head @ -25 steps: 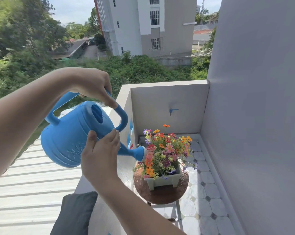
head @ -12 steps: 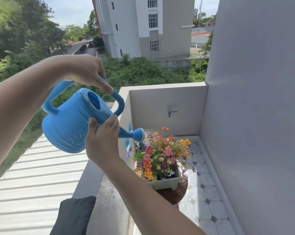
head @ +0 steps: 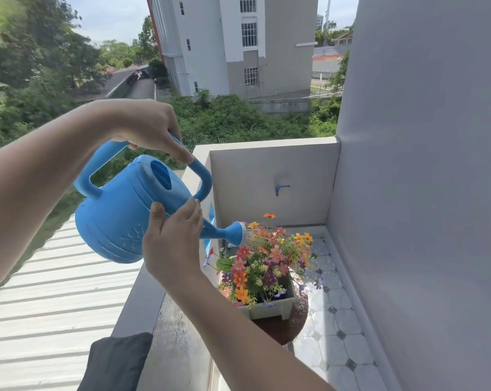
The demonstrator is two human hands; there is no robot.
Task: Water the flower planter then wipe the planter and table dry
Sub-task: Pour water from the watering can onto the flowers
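I hold a blue watering can (head: 123, 213) tilted toward the right. My left hand (head: 145, 128) grips its top handle. My right hand (head: 173, 241) presses against the can's side at the base of the spout. The rose head (head: 237, 234) sprays thin streams of water onto the colourful flowers (head: 266, 263). They stand in a pale rectangular planter (head: 272, 307) on a small round brown table (head: 289, 325) below the spout.
A dark grey cloth (head: 117, 362) lies on the wet parapet ledge (head: 179, 334) at the bottom left. A blue tap (head: 279, 189) sticks out of the low back wall. A tall grey wall (head: 422, 165) closes the right side. The tiled floor (head: 331, 320) looks wet.
The can has been raised and tipped further, and water now sprays from the rose onto the flowers. My view has shifted slightly.
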